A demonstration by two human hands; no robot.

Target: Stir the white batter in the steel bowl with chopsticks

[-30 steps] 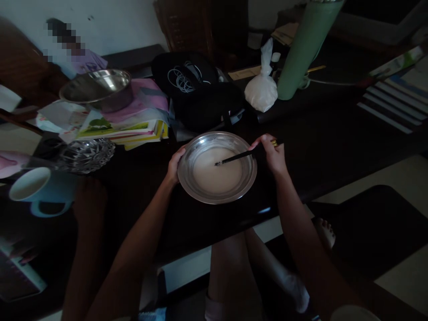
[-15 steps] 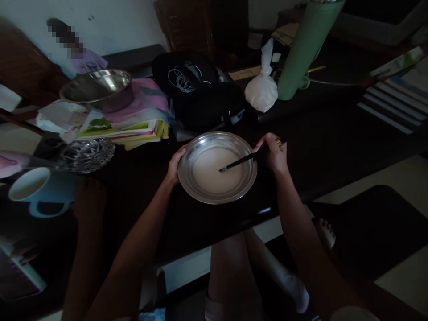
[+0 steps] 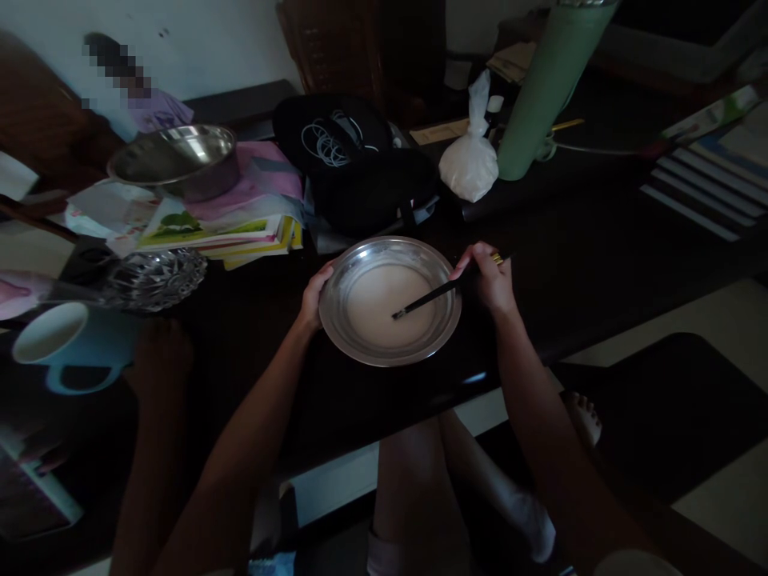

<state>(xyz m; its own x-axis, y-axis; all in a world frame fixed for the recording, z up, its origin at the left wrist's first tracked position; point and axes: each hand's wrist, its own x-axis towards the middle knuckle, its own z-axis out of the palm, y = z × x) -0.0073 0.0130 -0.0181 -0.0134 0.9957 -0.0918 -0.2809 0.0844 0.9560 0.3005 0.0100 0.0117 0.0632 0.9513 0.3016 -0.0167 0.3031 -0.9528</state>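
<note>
A shallow metal bowl (image 3: 387, 358) stands near the front edge of the dark table, with a cloudy, whitish liquid (image 3: 384, 300) in it. My left hand (image 3: 315, 296) grips the bowl's left rim, fingers mostly hidden behind it. At the right rim, my right hand (image 3: 493, 274) is closed round a thin black brush (image 3: 427, 298) that slants down to the left. The brush's tip meets the liquid near the middle of the bowl. A gold-coloured ring shows on a finger of my right hand.
Behind the bowl lies a black case (image 3: 372, 188) with a white cable. A knotted bag of white powder (image 3: 471, 170) and a green flask (image 3: 549, 96) stand right of it. Leftward are a steel basin (image 3: 219, 172), a glass dish (image 3: 159, 280), a blue mug (image 3: 90, 344) and another person's hand (image 3: 159, 352).
The brush tip has shifted slightly toward me within the liquid, and my right hand has moved a little with it. The bowl and my left hand have stayed in place.
</note>
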